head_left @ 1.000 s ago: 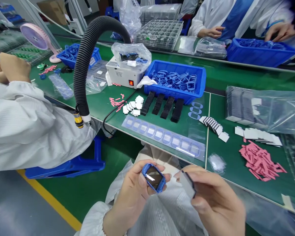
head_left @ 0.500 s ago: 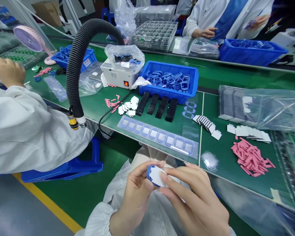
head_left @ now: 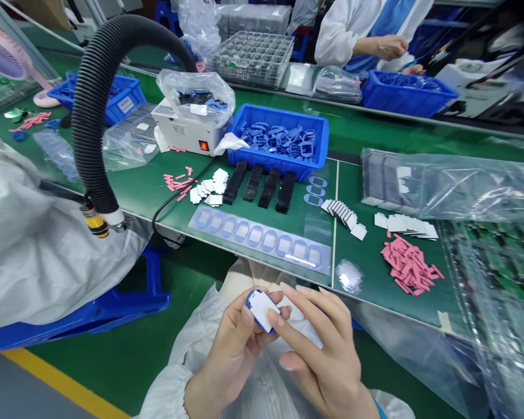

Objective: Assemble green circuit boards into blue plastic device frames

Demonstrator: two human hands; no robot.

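Green-topped bench (head_left: 371, 282) is running across the view, and we are sitting at its near edge. On it a blue bin (head_left: 277, 164) is holding loose blue frames (head_left: 283, 141); nearer to us, a clear strip (head_left: 262, 237) of blue-edged ovals is lying along the edge, and pink pieces (head_left: 408, 265) are lying heaped further right.

We are holding the blue-framed piece (head_left: 262, 310) above our lap (head_left: 264, 384), just short of the bench. Appearance: a flat white face (head_left: 261, 306) is filling most of the visible side, with small notches at its far end; a blue rim (head_left: 249, 298) is showing around it, most plainly at the far end and along the left side. Our fingers are hiding the underside.

Orientation: the white face is pointing up towards us; the long axis is slanting from upper left at the far end to lower right at the near end.

Left hand (head_left: 233, 343) is gripping it, thumb bent over the left edge, fingers curling beneath. Right hand (head_left: 325, 343) is holding nothing, its fingers loosely spread, the index fingertip touching the white face; we are not able to tell how hard it is pressing.
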